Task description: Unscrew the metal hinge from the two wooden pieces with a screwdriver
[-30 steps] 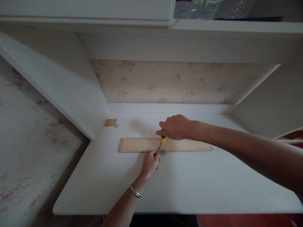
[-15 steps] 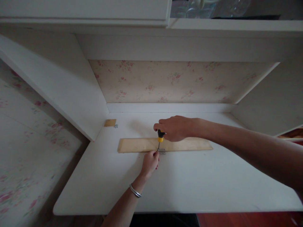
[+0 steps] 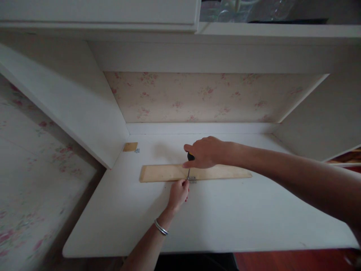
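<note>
My right hand (image 3: pixel 205 152) grips a screwdriver (image 3: pixel 191 156) by its dark handle, the shaft pointing down. The tip meets a small metal hinge (image 3: pixel 192 180) at the front edge of a long, thin wooden board (image 3: pixel 160 173). My left hand (image 3: pixel 178 194) is closed, its thumb and finger pinched at the hinge's left side beside the screwdriver tip. Whatever is between those fingers is too small or hidden to make out. The board lies flat on a white desk top (image 3: pixel 225 218).
At the back left, a small wooden piece (image 3: pixel 130 146) lies with some metal hardware (image 3: pixel 137 150) beside it. A white side panel (image 3: pixel 70 86) rises on the left. Overhead is a cabinet (image 3: pixel 98 15), and clear plastic items (image 3: pixel 237 11) sit on its open shelf.
The right hand has shifted its fingers on the screwdriver handle, now covering the yellow collar. My left hand stays pinched by the hinge. The whole view has moved slightly.
</note>
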`<state>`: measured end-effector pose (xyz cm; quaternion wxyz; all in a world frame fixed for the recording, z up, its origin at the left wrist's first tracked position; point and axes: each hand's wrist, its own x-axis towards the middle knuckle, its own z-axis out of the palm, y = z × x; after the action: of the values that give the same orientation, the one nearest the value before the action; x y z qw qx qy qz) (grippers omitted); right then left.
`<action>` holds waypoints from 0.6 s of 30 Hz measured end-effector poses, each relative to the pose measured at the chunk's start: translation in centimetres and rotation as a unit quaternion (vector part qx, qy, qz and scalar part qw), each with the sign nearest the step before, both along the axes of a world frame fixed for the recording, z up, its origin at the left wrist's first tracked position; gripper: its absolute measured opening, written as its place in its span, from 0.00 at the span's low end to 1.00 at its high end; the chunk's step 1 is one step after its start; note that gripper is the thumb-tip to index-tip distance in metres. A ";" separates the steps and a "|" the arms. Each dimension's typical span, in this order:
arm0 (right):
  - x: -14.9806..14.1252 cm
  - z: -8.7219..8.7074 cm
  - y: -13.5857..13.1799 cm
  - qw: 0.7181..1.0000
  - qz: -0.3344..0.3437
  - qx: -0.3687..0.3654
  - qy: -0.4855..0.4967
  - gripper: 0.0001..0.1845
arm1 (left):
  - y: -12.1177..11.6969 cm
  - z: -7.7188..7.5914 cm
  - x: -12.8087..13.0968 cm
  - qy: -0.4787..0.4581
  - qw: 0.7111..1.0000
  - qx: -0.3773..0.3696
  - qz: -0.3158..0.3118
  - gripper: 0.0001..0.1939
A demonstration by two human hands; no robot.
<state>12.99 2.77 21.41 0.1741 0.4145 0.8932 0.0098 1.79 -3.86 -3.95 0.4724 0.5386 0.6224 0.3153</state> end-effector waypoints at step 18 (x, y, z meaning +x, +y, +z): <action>0.1 -0.2 -0.2 1.000 0.023 0.006 0.013 0.19 | -0.1 -0.3 -0.1 0.009 1.000 0.007 -0.003 0.19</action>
<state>13.06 2.60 21.19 0.1593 0.3955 0.9044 0.0140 1.72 -3.98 -4.24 0.4637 0.5469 0.6228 0.3130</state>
